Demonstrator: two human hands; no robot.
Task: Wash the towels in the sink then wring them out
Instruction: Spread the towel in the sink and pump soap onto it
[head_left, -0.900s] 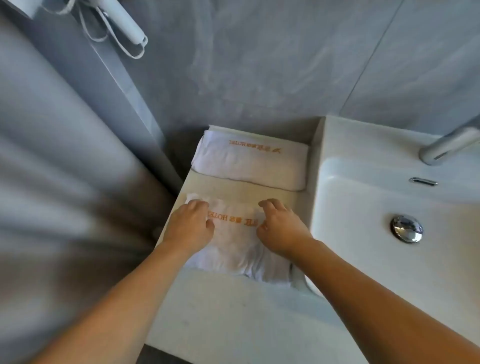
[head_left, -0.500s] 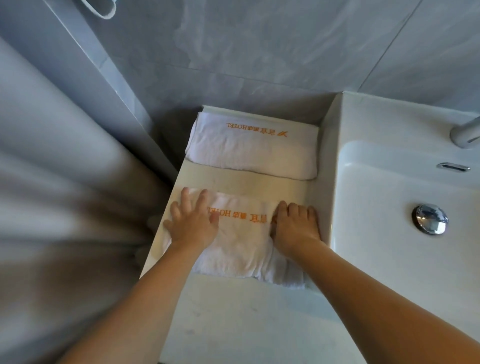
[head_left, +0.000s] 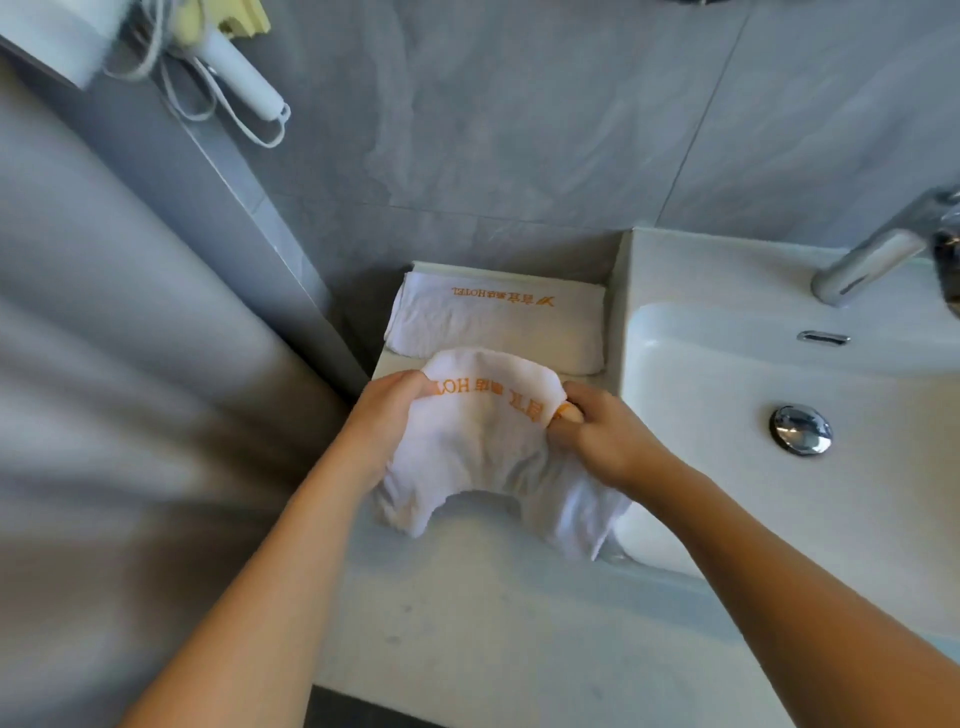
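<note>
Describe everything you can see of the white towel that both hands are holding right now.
The white terry-cloth towel with orange embroidered lettering is lifted off the pale counter ledge, bunched and arched between the two hands. The left hand grips its left edge and the right hand pinches its right edge, fingers curled into the cloth. Its lower corners droop toward the ledge, the right one hanging at the rim of the white ceramic sink. It looks dry and soft. Part of the lettering reads upside down.
</note>
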